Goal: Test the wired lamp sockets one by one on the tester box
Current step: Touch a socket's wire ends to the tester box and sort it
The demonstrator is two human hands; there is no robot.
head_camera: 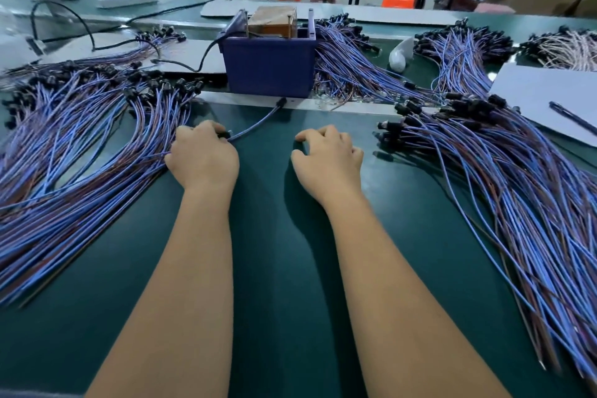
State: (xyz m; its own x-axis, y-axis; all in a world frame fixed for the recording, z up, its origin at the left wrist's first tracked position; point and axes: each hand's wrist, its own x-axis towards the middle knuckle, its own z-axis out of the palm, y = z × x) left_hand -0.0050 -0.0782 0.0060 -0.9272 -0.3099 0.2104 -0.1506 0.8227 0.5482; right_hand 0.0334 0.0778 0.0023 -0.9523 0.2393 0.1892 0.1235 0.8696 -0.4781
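Left hand (pixel 204 158): my fingers curl round one socket (pixel 226 134); its wire runs upper right toward the tester (pixel 269 69).
Right hand (pixel 326 160): loosely curled, empty, mid-frame.

The tester box (pixel 269 64) is sitting at the middle back of the tabletop (pixel 277 268), with socket bundles lying on either side: 1 pile (pixel 74 152) spreading to its left, another (pixel 504 184) to its right. Both hands are resting before the box, the left hand (pixel 203 158) touching the left pile's edge, the right hand (pixel 326 161) apart from the right pile.
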